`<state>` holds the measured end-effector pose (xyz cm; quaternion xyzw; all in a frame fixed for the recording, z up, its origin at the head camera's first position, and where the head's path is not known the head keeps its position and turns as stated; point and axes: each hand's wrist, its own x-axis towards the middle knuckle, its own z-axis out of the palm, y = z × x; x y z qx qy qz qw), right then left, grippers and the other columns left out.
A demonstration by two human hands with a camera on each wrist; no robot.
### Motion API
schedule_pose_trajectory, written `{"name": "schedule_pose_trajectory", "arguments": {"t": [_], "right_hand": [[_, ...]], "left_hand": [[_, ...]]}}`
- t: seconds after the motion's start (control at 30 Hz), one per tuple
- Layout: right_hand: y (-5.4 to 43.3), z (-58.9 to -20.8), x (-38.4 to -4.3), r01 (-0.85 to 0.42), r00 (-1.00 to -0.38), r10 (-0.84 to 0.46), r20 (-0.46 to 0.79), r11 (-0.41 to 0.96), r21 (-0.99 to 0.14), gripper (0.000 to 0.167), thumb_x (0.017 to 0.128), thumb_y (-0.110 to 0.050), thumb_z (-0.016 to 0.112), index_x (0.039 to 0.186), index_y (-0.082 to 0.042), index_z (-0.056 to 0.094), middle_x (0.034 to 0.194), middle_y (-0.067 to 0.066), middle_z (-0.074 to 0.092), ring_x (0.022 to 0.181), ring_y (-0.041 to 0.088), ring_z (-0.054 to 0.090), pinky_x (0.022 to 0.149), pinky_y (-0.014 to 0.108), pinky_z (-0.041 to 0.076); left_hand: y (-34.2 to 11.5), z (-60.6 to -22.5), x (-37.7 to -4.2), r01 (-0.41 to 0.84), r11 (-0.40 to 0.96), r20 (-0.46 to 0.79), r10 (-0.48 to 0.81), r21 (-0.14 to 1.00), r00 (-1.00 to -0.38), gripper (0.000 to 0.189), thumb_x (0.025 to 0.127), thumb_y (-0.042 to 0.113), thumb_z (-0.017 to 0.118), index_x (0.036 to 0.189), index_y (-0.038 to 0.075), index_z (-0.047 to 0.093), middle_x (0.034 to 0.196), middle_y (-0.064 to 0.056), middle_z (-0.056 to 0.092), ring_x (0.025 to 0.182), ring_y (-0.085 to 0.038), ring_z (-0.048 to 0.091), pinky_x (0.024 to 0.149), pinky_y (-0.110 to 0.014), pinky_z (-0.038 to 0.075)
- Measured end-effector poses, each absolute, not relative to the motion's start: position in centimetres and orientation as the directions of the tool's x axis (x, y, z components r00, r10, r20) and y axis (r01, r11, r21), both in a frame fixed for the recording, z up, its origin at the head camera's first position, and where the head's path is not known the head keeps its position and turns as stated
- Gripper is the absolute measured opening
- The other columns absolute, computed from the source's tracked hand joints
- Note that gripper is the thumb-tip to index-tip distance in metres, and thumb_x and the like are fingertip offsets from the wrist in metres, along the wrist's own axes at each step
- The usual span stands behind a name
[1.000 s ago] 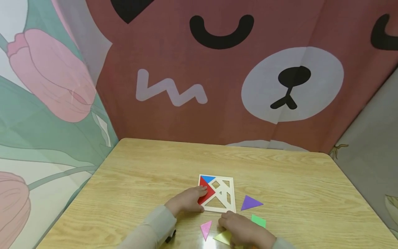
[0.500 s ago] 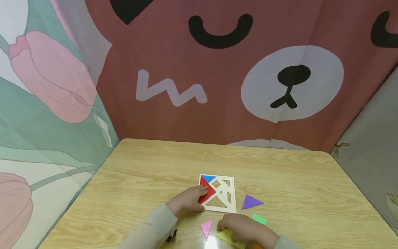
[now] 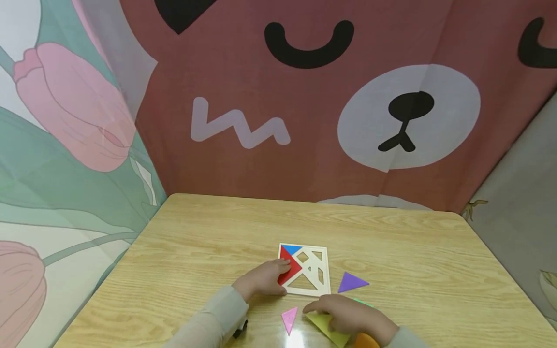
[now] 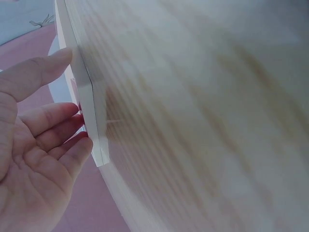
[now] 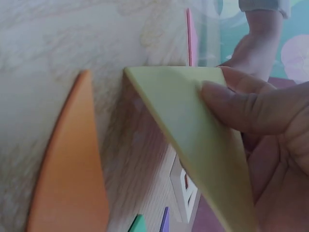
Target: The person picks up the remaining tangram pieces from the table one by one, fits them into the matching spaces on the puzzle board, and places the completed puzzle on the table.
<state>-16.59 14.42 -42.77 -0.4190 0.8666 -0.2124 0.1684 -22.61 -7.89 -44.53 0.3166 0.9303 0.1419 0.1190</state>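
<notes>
In the head view my left hand (image 3: 266, 278) rests at the left edge of a cream tangram board (image 3: 321, 292), fingertips on a red triangle (image 3: 295, 268) set in it beside a blue triangle (image 3: 291, 249). The left wrist view shows those fingertips and thumb touching the board's top. My right hand (image 3: 345, 313) pinches a yellow triangle (image 5: 188, 116) between thumb and fingers, tilted up off the table. Near that hand lie an orange piece (image 5: 77, 164) and a green piece (image 3: 363, 303), partly hidden by it in the head view.
A purple triangle (image 3: 351, 282) lies right of the board. A pink triangle (image 3: 289, 320) lies in front of it, between my hands. Wood-grain table (image 3: 209, 232) extends all round; a bear-print cloth (image 3: 304, 169) hangs behind its far edge.
My right hand has picked up the yellow triangle's edge and tilted it, shifting slightly right; more of the orange piece shows and the green is more covered. The left hand stays put.
</notes>
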Motion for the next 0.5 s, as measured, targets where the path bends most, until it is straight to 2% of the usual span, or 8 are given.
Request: {"name": "schedule_pose_trajectory", "arguments": {"t": [0.13,0.27,0.37,0.5], "right_hand": [[14.71,-42.71,-16.76,-0.641,-0.592,-0.799,-0.104,0.545,-0.54,0.061,0.064,0.013,0.058,0.116,-0.018,0.054,0.098,-0.012,0.053,0.08,0.0,0.043,0.075,0.023,0.042],[14.8,-42.84,-16.8,-0.559,-0.649,-0.755,-0.095,0.558,-0.613,0.055,0.069,0.009,0.057,0.117,-0.018,0.052,0.102,-0.006,0.053,0.086,0.005,0.045,0.078,0.027,0.042],[14.85,-42.96,-17.0,-0.478,-0.702,-0.71,-0.056,0.529,-0.702,0.048,0.074,0.004,0.058,0.117,-0.015,0.051,0.09,-0.003,0.055,0.078,0.005,0.047,0.069,0.025,0.043],[15.01,-42.85,-17.31,-0.404,-0.763,-0.646,-0.006,0.484,-0.776,0.042,0.076,-0.003,0.061,0.117,-0.008,0.051,0.069,-0.006,0.046,0.059,0.003,0.04,0.052,0.021,0.039]], "left_hand": [[-7.9,-44.56,-22.57,0.552,0.76,-0.13,0.62,0.344,-0.773,0.06,0.072,0.023,0.066,0.125,0.003,0.045,0.131,-0.005,0.04,0.122,-0.021,0.031,0.098,-0.028,0.026],[-7.9,-44.69,-22.56,0.56,0.756,-0.122,0.625,0.339,-0.771,0.06,0.072,0.023,0.066,0.125,0.003,0.046,0.13,-0.005,0.04,0.121,-0.02,0.032,0.098,-0.028,0.027],[-7.89,-44.75,-22.6,0.563,0.755,-0.118,0.627,0.335,-0.77,0.06,0.072,0.023,0.066,0.125,0.003,0.046,0.13,-0.005,0.04,0.121,-0.02,0.033,0.098,-0.028,0.027],[-7.91,-44.66,-22.67,0.556,0.758,-0.12,0.622,0.343,-0.774,0.06,0.072,0.022,0.066,0.125,0.002,0.045,0.13,-0.006,0.04,0.121,-0.021,0.032,0.098,-0.028,0.027]]}}
